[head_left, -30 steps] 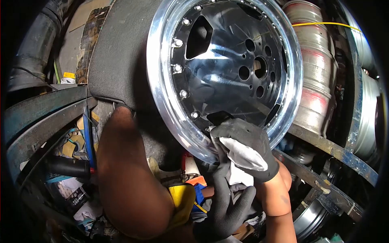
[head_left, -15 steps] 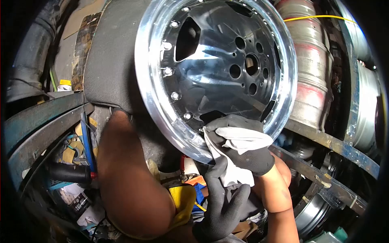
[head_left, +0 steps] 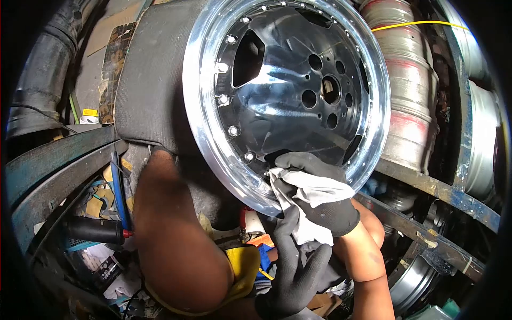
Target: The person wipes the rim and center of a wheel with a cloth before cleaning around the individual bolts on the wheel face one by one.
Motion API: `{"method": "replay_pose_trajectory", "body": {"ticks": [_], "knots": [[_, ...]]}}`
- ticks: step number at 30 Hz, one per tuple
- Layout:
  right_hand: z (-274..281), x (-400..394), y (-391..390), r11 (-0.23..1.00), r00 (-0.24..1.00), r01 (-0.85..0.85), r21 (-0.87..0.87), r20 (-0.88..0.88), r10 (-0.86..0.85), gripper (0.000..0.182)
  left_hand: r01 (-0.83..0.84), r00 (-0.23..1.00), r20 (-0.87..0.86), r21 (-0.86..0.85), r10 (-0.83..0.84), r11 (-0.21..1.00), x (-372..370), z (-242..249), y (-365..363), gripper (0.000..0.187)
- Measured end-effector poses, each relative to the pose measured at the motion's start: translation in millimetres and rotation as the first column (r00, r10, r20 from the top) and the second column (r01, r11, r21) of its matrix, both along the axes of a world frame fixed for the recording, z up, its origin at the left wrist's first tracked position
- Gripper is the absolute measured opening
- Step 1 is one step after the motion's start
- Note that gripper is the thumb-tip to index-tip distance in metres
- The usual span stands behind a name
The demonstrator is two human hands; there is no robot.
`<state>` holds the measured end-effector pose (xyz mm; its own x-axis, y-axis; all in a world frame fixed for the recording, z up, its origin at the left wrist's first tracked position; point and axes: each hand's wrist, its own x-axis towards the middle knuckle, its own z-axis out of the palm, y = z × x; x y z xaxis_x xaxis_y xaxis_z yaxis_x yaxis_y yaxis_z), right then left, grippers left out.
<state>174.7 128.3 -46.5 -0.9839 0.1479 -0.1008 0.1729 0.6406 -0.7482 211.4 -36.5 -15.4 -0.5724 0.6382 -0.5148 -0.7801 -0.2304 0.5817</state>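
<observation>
A polished wheel rim (head_left: 277, 114) with a dark mirrored face, a bright lip and a ring of small bolts is tilted in front of me. My right hand (head_left: 333, 213), in a dark grey glove, is closed on a white cloth (head_left: 320, 190) and presses it to the lower inner edge of the lip. Below it, my left hand (head_left: 293, 277), gloved alike, has thumb and index finger spread apart. Its index fingertip is at the rim's lower outer edge, and the hanging cloth end comes down between the two fingers.
A dark padded support (head_left: 154, 80) stands behind the rim's left side. Stacked wheel barrels (head_left: 408, 90) and a metal rack (head_left: 426, 186) fill the right. A black bottle with a red tip (head_left: 96, 229) lies at lower left among clutter, near curved metal bars (head_left: 64, 154).
The view has shifted a little, so the rim and the padding appear slightly lower and further right. My right hand and the cloth have slid slightly left along the lip.
</observation>
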Motion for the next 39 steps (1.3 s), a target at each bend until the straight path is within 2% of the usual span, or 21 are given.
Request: {"method": "replay_pose_trajectory", "body": {"ticks": [1, 3, 4, 5, 6, 8, 11, 14, 16, 19, 22, 25, 28, 30, 31, 33, 34, 35, 38, 39], "knots": [[1, 1, 2, 0.999, 0.996, 0.023, -0.048, 0.085, -0.019, 0.025, 0.012, 0.998, -0.058, -0.014, -0.013, 1.000, -2, -1, 0, 0.070], [-2, -4, 14, 0.973, 0.979, -0.205, 0.106, 0.034, 0.202, 0.028, 0.039, 0.970, -0.236, -0.061, -0.053, 0.997, -6, -1, 0, 0.071], [-1, -6, 20, 0.932, 0.951, -0.308, 0.190, 0.023, 0.310, 0.029, 0.048, 0.981, -0.188, -0.045, -0.056, 0.998, -6, -1, 1, 0.071], [10, -15, 15, 0.917, 0.949, -0.315, 0.243, 0.079, 0.305, 0.032, 0.042, 0.995, -0.086, 0.003, -0.042, 0.999, -6, -1, 2, 0.071], [12, -19, 15, 0.884, 0.927, -0.374, 0.281, 0.116, 0.356, 0.034, 0.000, 0.914, 0.404, 0.085, -0.035, 0.996, 2, 4, 4, 0.068], [17, -22, 14, 0.879, 0.927, -0.374, 0.295, 0.122, 0.353, 0.031, -0.039, 0.931, 0.365, 0.068, 0.012, 0.997, 3, 6, 8, 0.068], [4, -13, 18, 0.912, 0.946, -0.324, 0.251, 0.052, 0.321, 0.029, -0.096, 0.951, 0.296, 0.013, 0.088, 0.995, 5, 1, 7, 0.068], [-5, -1, 8, 0.971, 0.988, -0.152, 0.187, 0.062, 0.143, 0.026, -0.105, 0.973, 0.204, -0.018, 0.106, 0.994, 9, -3, 6, 0.069], [-4, 1, 0, 0.995, 0.997, 0.003, 0.095, 0.082, -0.011, 0.018, -0.103, 0.979, 0.175, -0.026, 0.106, 0.994, 10, -5, 6, 0.070], [5, 1, -7, 0.973, 0.947, 0.226, -0.049, 0.246, -0.208, 0.015, -0.097, 0.979, 0.175, -0.020, 0.099, 0.995, 8, -5, 3, 0.070], [-13, 13, -5, 0.964, 0.970, 0.220, -0.153, 0.143, -0.198, 0.014, -0.101, 0.974, 0.204, -0.012, 0.102, 0.995, 8, -5, 4, 0.071], [-12, 10, -4, 0.995, 0.985, 0.078, -0.055, 0.158, -0.069, 0.013, -0.131, 0.954, 0.273, 0.015, 0.122, 0.991, 9, -1, 9, 0.071], [-15, 12, -5, 0.984, 0.985, 0.135, -0.113, 0.126, -0.121, 0.019, -0.132, 0.950, 0.296, 0.081, 0.103, 0.988, -3, 3, 5, 0.072], [-7, 6, -4, 0.964, 0.982, 0.177, -0.198, 0.100, -0.160, 0.020, -0.073, 0.953, 0.290, -0.078, 0.093, 0.994, -23, 18, 13, 0.074], [-3, 4, -2, 0.980, 0.992, 0.105, -0.171, 0.094, -0.090, 0.021, -0.135, 0.937, 0.315, -0.078, 0.153, 0.988, -20, 18, 14, 0.070], [-3, 4, 10, 0.994, 0.994, -0.108, -0.017, 0.023, 0.108, 0.031, -0.096, 0.947, 0.302, -0.060, 0.110, 0.994, -15, 13, 13, 0.069], [-3, 4, 14, 0.974, 0.976, -0.217, 0.063, 0.000, 0.217, 0.037, -0.051, 0.968, 0.243, -0.037, 0.058, 0.998, -13, 8, 10, 0.065], [-1, 2, 12, 0.982, 0.982, -0.190, 0.018, -0.004, 0.190, 0.041, -0.007, 0.983, 0.182, -0.017, 0.010, 1.000, -11, 5, 8, 0.061], [9, -11, 14, 0.956, 0.959, -0.282, 0.086, 0.022, 0.281, 0.039, -0.026, 0.971, 0.237, -0.041, 0.035, 0.999, -8, 6, 8, 0.060], [5, -12, 16, 0.940, 0.944, -0.325, 0.108, -0.016, 0.329, 0.039, -0.010, 0.970, 0.243, -0.036, 0.018, 0.999, -9, 7, 8, 0.060]]}}
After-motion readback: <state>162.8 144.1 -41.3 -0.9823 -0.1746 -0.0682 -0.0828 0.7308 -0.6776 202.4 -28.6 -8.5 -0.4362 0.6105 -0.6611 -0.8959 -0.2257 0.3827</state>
